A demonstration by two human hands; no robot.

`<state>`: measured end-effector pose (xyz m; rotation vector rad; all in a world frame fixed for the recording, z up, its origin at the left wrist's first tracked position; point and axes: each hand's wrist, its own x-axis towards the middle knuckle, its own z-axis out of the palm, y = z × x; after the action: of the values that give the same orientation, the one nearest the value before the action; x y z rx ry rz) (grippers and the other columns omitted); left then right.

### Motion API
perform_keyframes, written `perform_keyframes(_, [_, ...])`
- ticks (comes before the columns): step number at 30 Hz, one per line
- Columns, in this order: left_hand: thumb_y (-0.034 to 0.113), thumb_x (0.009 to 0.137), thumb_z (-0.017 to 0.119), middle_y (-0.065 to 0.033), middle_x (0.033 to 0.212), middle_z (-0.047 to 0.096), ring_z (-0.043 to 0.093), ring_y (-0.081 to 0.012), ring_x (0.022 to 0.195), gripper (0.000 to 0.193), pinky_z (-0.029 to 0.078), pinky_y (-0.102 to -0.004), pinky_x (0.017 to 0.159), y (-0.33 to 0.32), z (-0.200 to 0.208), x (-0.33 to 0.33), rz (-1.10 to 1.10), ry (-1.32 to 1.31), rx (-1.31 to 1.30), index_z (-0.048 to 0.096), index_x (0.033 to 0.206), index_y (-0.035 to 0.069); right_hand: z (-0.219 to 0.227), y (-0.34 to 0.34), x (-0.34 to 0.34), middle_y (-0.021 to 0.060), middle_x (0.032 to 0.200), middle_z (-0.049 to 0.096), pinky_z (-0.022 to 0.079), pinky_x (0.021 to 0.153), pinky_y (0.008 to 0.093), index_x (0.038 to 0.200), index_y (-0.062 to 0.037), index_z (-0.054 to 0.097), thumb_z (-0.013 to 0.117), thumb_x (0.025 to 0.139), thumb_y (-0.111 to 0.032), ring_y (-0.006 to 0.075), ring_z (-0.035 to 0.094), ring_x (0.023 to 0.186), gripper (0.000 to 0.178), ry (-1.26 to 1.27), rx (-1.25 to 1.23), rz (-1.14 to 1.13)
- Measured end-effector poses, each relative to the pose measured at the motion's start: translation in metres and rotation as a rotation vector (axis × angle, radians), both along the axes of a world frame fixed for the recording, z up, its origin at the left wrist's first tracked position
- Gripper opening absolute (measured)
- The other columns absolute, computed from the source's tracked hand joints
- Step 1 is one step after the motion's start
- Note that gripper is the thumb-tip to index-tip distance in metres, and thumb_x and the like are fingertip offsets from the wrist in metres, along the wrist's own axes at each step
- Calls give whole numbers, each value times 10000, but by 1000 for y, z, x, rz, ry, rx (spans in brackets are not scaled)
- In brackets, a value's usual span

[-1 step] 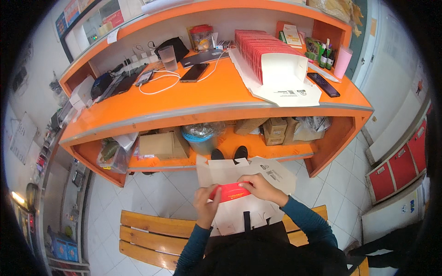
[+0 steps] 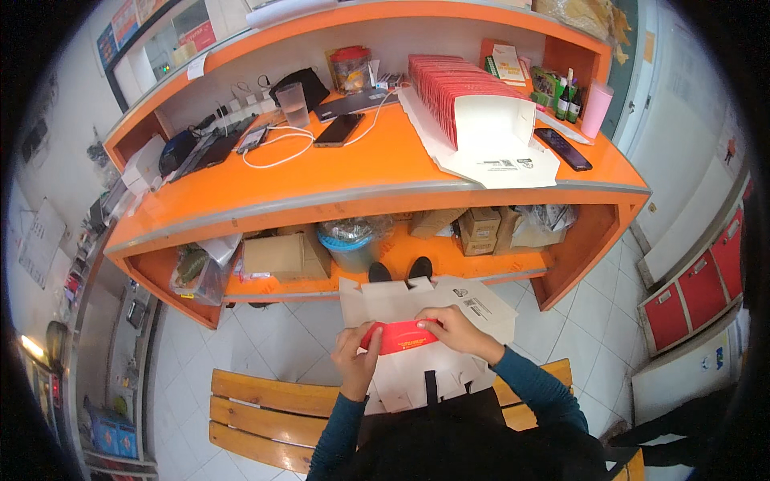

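A packet (image 2: 399,336) lies between both hands, over flat cardboard (image 2: 417,301), bench (image 2: 265,409) beneath.

Ahead: orange counter (image 2: 353,172) and its lower shelf (image 2: 433,260) packed with cardboard boxes (image 2: 480,226) wall off the front.
Sides: tiled floor (image 2: 265,337) lies open.
Below: wooden bench (image 2: 257,417) under forearms.

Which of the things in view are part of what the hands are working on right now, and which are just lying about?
In hand:
- flat red paper envelope, held by left hand and right hand
- unfolded white cardboard box blank beneath it
- row of red envelopes in the open white box on the counter

Lying about:
- clear plastic cup
- black phone
- brown cardboard boxes
- wooden bench
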<state>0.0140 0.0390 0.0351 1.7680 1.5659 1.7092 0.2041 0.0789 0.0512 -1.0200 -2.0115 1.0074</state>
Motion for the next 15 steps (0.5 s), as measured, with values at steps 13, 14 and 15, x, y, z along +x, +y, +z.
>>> perform_keyframes(13, [169,598,728,-89,1164,476,449,-290,922,556,396,-359,811,19,8,-6,-248,707,300,527,1107,79,17,-57,6,108,991,538,396,788,367,1044,-44,516,549,790,-94,302,498,935,261,214,1187,-503])
perform_keyframes(14, [186,568,756,-119,1206,454,437,-296,978,582,374,-385,848,21,5,-8,-242,677,299,536,1096,80,1,-63,7,102,1052,513,382,813,383,1083,-49,491,554,780,-100,308,470,989,313,397,1412,-569])
perform_keyframes(15, [184,572,753,-120,1207,455,435,-298,983,575,373,-387,853,21,3,-7,-258,656,281,536,1096,83,-5,-66,3,117,1084,486,365,835,387,1113,-34,468,547,785,-111,311,446,1010,346,362,1166,-708])
